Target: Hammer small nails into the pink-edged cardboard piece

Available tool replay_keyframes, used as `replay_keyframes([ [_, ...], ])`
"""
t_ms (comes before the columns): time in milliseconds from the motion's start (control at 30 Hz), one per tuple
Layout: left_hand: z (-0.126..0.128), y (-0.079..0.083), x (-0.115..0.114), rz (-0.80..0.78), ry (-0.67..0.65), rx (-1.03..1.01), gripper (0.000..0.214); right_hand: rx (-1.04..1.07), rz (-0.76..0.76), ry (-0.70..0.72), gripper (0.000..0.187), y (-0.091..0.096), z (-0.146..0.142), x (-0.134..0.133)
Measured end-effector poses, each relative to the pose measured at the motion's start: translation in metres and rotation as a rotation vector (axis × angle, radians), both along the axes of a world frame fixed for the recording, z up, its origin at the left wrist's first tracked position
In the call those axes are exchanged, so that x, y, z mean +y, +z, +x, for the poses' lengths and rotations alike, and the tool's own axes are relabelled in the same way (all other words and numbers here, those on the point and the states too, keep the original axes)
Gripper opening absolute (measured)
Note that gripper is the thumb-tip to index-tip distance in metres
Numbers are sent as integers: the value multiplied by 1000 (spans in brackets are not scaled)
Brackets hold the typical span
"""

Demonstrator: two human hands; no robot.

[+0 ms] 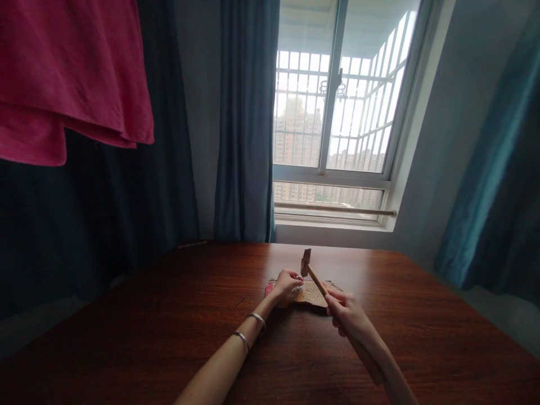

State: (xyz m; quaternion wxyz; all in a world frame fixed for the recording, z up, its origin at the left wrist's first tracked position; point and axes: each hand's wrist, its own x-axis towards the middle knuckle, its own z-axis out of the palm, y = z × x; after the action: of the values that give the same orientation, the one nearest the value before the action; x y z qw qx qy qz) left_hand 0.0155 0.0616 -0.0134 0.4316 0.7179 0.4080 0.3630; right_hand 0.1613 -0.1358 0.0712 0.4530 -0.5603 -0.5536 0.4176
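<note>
My right hand (pixel 346 314) is wrapped round the wooden handle of a hammer (pixel 317 279). The hammer's head is raised just above the fingertips of my left hand (pixel 288 281). Those fingers are pinched together over a tan, speckled board (pixel 315 293) lying on the table. What they hold is too small to make out. Small shiny bits (pixel 297 292) show beneath the left fingers, on the board. The board's left end looks pink and is partly covered by my left hand.
A thin stick-like piece (pixel 238 304) lies on the brown wooden table (pixel 169 337), left of the board. Beyond the table are a barred window (pixel 329 129) and blue curtains (pixel 247 124). A pink cloth (pixel 84 73) hangs at upper left.
</note>
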Motion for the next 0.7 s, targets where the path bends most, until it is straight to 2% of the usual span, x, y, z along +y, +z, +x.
replay_keyframes([
  [233, -1, 0, -1, 11, -6, 7, 21, -21, 8, 11, 33, -1, -2, -1],
  [433, -3, 3, -3, 26, -25, -19, 24, 64, 2, 0, 34, -2, 0, 1],
  [700, -1, -6, 6, 17, -52, -32, 25, 83, -11, -23, 37, -3, 1, 3],
])
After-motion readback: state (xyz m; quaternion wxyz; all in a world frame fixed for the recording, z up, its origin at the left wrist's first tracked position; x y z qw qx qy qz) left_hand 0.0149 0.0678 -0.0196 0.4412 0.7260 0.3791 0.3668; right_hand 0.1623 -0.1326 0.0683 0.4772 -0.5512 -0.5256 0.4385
